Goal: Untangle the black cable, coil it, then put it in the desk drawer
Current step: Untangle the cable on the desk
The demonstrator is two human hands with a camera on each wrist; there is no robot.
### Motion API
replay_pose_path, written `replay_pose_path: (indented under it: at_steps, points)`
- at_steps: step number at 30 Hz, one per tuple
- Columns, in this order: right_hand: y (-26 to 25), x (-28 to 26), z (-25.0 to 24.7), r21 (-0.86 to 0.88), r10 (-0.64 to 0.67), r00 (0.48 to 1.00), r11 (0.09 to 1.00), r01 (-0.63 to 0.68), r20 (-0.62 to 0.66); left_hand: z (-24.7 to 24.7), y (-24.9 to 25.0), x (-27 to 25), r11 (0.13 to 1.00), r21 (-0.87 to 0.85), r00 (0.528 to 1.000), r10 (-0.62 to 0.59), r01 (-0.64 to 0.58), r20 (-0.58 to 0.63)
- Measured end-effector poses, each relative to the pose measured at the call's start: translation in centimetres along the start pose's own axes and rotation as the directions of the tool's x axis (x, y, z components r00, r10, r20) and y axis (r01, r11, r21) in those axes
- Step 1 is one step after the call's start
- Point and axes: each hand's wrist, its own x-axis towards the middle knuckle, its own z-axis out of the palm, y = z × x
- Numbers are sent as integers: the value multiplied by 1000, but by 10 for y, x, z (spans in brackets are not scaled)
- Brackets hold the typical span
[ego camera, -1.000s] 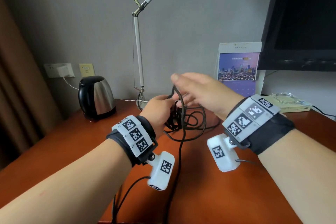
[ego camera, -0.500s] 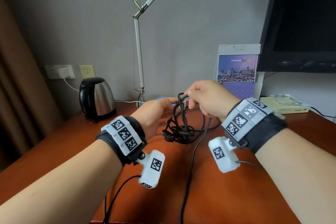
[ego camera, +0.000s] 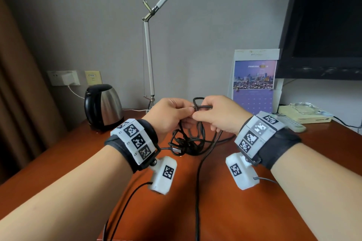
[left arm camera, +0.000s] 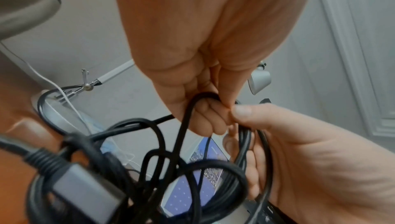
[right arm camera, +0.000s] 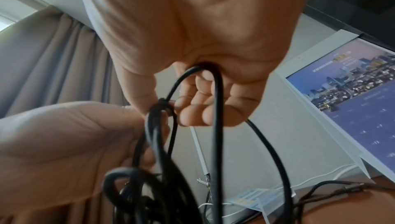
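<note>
The black cable is a tangled bunch hanging from both hands down to the brown desk. One strand trails toward the front edge. Its grey plug lies left of the tangle and shows large in the left wrist view. My left hand and right hand meet above the desk, each pinching a loop at the top of the bunch. In the left wrist view my left fingers curl round a loop. In the right wrist view my right fingers curl over strands. No drawer is in view.
A steel kettle stands at the back left, with a desk lamp's arm behind my hands. A calendar card, a dark screen, a remote and a yellow box fill the back right. A curtain hangs at the left.
My right hand has come down from its raised position and met the left hand. Both now pinch the top of the bunch close together, and the tangle hangs lower.
</note>
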Motion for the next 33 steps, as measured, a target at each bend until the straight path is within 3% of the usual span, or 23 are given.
replay_pose_path:
  at_steps: [5, 14, 21, 24, 26, 27, 30, 33]
  points:
    - [3, -2, 1, -230, -35, 986, 973, -4, -165, -2, 10, 2, 999, 34, 994, 25, -21, -106]
    - [21, 1, 0, -245, 17, 978, 967, -69, -208, -12, 7, 8, 990, -117, 973, 51, -79, -227]
    - [49, -6, -11, -208, 187, 967, 953, -222, -176, -36, -9, 19, 911, -341, 849, 20, -233, -529]
    - [48, -7, -14, -187, 206, 965, 954, -235, -162, -42, -18, 18, 992, -116, 843, -18, -53, -538]
    - [40, -6, -13, -242, 161, 974, 950, -197, -161, -36, -15, 11, 984, 152, 884, -11, 92, -467]
    - [36, -4, -12, -272, 137, 978, 946, -176, -157, -31, -12, 9, 963, 245, 908, 3, 110, -420]
    - [29, 0, -8, -362, 92, 987, 922, -135, -135, -10, 7, -3, 923, 385, 957, 105, 7, -270]
    - [26, 3, -5, -414, 87, 988, 901, -132, -127, 0, 22, -7, 853, 515, 958, 217, -91, -190]
